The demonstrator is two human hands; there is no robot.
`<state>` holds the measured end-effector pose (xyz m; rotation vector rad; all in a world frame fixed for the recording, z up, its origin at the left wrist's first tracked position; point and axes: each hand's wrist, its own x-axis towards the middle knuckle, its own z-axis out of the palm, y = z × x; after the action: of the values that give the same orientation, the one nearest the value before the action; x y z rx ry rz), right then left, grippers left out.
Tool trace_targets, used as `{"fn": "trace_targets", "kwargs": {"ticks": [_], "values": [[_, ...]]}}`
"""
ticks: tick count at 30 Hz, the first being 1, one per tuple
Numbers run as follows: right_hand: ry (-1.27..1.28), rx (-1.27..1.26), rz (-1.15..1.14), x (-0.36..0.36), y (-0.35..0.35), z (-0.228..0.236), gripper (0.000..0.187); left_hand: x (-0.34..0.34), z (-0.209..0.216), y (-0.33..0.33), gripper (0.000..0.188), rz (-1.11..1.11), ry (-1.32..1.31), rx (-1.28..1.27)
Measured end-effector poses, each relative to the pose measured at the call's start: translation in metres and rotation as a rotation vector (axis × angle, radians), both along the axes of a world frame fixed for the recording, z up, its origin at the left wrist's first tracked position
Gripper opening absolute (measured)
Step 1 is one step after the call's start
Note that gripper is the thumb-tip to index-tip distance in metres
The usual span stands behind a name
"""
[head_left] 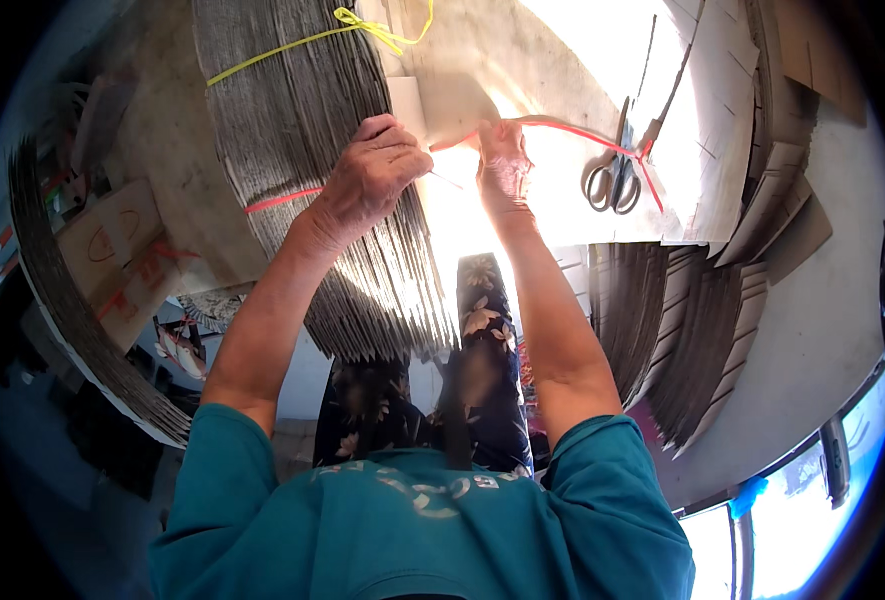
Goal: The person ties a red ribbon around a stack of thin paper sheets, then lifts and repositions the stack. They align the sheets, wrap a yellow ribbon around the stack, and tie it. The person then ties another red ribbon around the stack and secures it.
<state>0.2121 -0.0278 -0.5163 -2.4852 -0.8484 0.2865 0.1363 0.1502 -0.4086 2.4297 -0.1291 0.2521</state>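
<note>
Red, narrow plastic strap (567, 127) spanned the space between two bare hands. Left hand (374, 175): fingers curled together, clamped on the strap where it emerged at the side facing the right hand. Right hand (505, 165): fingers bunched together, clamped on the same strap; exact fingertip contact was partly washed out by glare. Between the two sets of fingers the strap rose slightly toward the right.

Past the right fingers, the strap ran rightward above the pale wooden table (452, 60), then bent down beside a pair of dark-handled metal scissors (620, 170). To the left of the left fingers, red strap also crossed the face of a thick stack of grey-brown cardboard sheets (292, 110). The stack lay under and left of the left hand, its near end fanned into many thin edges below the fingers. A flat yellow plastic tie (350, 26), knotted in a bow, crossed it beyond the left fingers.

Right of and nearer the body than the right fingers: more bundled brown cardboard (627, 310), standing in sunlit rows. Far left of the left fingers: a curved row of dark cardboard sheets (62, 290). Nearest the body, below both hands: a teal short-sleeved shirt (412, 540) and dark floral trousers (482, 320).
</note>
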Motion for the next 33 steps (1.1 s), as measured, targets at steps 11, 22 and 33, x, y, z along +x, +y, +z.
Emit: {"fn": "trace_targets", "kwargs": {"ticks": [11,22,33], "values": [[0.156,-0.208,0.225,0.043,0.019,-0.006,0.012,-0.001,0.008,0.000,0.012,0.028,0.051,-0.027],[1.031,-0.138,0.103,0.067,0.014,0.056,0.013,-0.001,0.004,-0.005,0.007,0.069,0.113,0.003],[1.687,0.386,0.353,0.076,0.060,0.176,0.021,-0.006,0.016,-0.011,0.014,0.133,0.229,-0.275]]}}
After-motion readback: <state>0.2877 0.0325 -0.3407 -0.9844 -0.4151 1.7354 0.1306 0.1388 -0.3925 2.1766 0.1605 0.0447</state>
